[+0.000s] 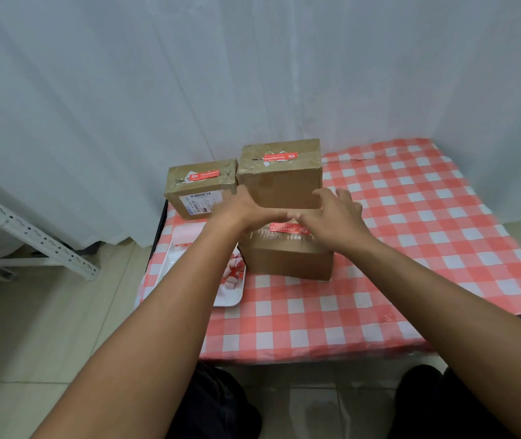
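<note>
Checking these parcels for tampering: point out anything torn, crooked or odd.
The middle rear box has wrinkled tape and torn white label bits around its red sticker. The left rear box looks likewise scuffed. Red-and-white scraps lie heaped on the white tray.

The left grip (pixel 240 210) and the right grip (pixel 337 220) are bare, the forearms (pixel 157 312) are uncovered too, and plain black trousers (pixel 218 403) cover both legs.
</note>
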